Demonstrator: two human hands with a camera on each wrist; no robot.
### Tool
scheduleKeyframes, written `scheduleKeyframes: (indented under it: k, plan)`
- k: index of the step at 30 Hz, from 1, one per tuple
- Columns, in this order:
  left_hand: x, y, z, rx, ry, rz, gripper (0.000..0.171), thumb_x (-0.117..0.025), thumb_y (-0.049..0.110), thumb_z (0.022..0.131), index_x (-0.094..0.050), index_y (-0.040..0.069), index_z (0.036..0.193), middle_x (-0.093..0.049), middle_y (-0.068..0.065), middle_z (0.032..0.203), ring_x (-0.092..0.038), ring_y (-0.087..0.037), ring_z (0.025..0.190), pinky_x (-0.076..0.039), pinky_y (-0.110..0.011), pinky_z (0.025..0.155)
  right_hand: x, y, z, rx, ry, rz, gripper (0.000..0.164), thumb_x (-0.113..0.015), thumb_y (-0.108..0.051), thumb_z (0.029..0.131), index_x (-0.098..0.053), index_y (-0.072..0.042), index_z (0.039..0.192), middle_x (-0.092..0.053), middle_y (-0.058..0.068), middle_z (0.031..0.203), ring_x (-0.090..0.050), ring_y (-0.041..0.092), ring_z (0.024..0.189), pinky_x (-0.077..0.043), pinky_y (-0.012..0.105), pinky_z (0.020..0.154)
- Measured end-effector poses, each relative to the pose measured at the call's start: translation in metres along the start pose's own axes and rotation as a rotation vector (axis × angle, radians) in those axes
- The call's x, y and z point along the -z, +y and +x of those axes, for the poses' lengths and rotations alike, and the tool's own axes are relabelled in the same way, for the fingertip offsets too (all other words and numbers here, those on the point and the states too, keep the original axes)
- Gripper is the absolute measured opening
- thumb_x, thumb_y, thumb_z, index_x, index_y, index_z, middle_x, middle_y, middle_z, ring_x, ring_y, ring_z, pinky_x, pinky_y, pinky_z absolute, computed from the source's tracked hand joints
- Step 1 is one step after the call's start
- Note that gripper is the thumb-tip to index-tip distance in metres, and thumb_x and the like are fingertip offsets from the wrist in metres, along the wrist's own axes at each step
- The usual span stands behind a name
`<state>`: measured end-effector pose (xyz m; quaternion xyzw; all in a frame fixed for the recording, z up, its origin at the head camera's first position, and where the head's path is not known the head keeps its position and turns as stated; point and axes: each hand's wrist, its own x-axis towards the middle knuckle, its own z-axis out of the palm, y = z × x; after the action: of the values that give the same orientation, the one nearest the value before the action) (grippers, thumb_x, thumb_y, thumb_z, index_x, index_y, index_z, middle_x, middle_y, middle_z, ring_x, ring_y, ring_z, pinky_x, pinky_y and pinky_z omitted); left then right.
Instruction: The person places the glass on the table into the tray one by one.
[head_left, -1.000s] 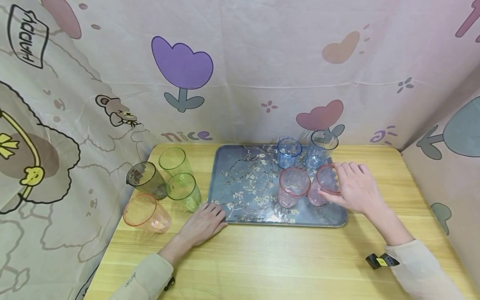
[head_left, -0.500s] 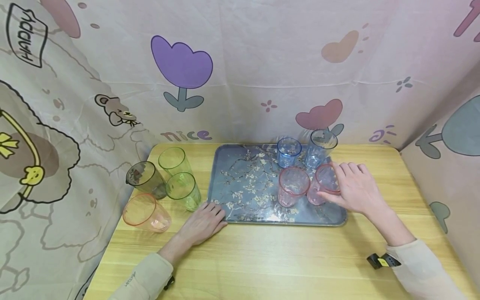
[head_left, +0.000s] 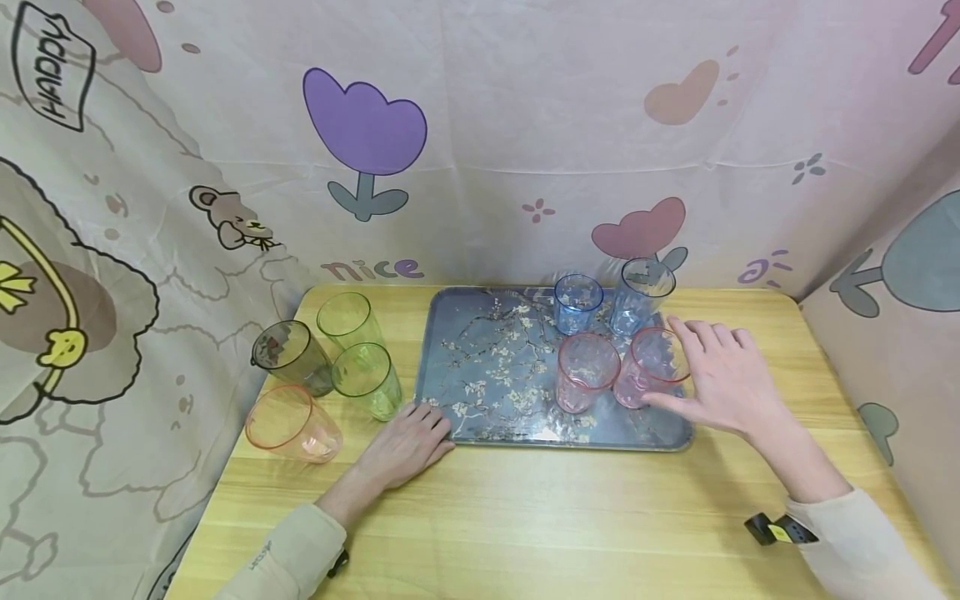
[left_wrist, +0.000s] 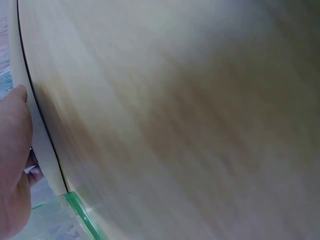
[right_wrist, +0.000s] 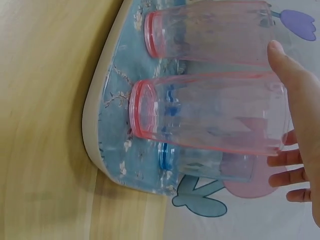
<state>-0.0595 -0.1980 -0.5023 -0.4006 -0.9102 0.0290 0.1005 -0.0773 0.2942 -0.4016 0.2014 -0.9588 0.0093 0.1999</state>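
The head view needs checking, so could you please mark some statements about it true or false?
The orange cup is on the table, off the tray. True.
Five cups stand on the tray. False: two blue cups and two pink cups do.
The blue cups are behind the pink cups. True.
Both hands are at the tray's right side. False: the left hand is at its near left corner.
The right hand is at the right-hand pink cup. True.
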Motion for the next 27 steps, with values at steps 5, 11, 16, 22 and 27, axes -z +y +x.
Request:
scheduleKeyframes:
  k: [5,11,16,22,27]
  plan:
    - [0.001,0.0,0.0,0.004,-0.009,0.003,0.027,-0.056,0.047,0.106,-0.06,0.02,0.102,-0.068,0.001,0.1,-0.063,-0.02,0.1,-0.05,-0.038,0.096,0.006,0.005,-0.01,0.004,0.054,0.014,0.124,-0.048,-0.101,0.072,-0.057,0.001,0.141,-0.067,0.023,0.127,-0.064,0.046,0.108,-0.045,0.055,0.082]
    - [0.001,0.0,0.0,-0.001,-0.009,0.008,0.027,-0.056,0.046,0.106,-0.06,0.02,0.101,-0.069,0.001,0.1,-0.064,-0.02,0.1,-0.051,-0.038,0.096,0.009,0.012,-0.023,0.006,0.113,0.008,0.127,-0.027,-0.105,0.076,-0.06,0.002,0.135,-0.068,0.024,0.122,-0.064,0.046,0.106,-0.045,0.057,0.082]
    - [0.001,0.0,0.0,0.0,-0.015,0.009,0.027,-0.055,0.047,0.106,-0.06,0.02,0.102,-0.069,0.0,0.101,-0.064,-0.02,0.102,-0.051,-0.038,0.098,0.007,0.017,-0.033,-0.005,0.143,0.01,0.127,-0.024,-0.105,0.077,-0.061,0.003,0.133,-0.069,0.025,0.118,-0.063,0.048,0.106,-0.046,0.058,0.081]
    - [0.0,0.0,-0.001,-0.002,-0.011,0.005,0.027,-0.055,0.047,0.106,-0.06,0.02,0.102,-0.069,0.0,0.101,-0.064,-0.02,0.101,-0.051,-0.039,0.098,0.001,0.024,-0.046,-0.022,0.174,0.028,0.124,-0.027,-0.103,0.079,-0.062,0.004,0.131,-0.068,0.027,0.114,-0.063,0.048,0.103,-0.044,0.057,0.078]
    - [0.0,0.0,0.0,-0.003,-0.003,0.01,0.027,-0.056,0.047,0.105,-0.061,0.02,0.102,-0.069,0.0,0.1,-0.064,-0.02,0.1,-0.051,-0.039,0.097,-0.007,0.031,-0.056,-0.038,0.181,0.023,0.121,-0.031,-0.102,0.079,-0.064,0.004,0.127,-0.069,0.028,0.111,-0.064,0.048,0.1,-0.045,0.058,0.077]
